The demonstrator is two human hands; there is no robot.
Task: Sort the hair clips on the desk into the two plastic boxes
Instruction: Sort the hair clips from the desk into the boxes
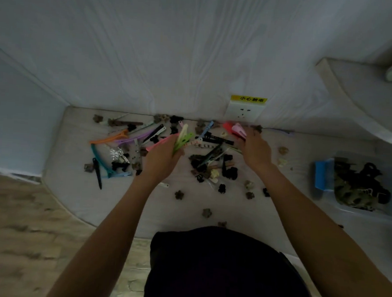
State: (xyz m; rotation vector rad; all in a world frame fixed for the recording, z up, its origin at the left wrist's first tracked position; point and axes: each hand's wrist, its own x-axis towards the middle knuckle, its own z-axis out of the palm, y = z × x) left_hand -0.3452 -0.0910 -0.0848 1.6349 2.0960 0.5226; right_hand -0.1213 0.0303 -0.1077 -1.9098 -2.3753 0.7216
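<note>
Several hair clips lie scattered over the white desk point(73, 186): long coloured ones on the left point(113, 141), small dark claw clips in the middle point(212, 167). My left hand point(161, 156) grips a bunch of long green clips point(182, 139) together with a pink one, held above the pile. My right hand point(255, 149) reaches toward the back wall and holds pink clips point(237, 130) at its fingertips. A clear plastic box point(390, 213) at the right edge holds several dark and patterned claw clips. A blue piece point(323, 174) stands at its left side.
A white wall socket point(244, 111) with a yellow warning label sits on the wall behind the clips. A white shelf point(354, 89) juts out at upper right. The desk's rounded front edge borders a beige tiled floor point(24, 229). My dark clothing fills the bottom centre.
</note>
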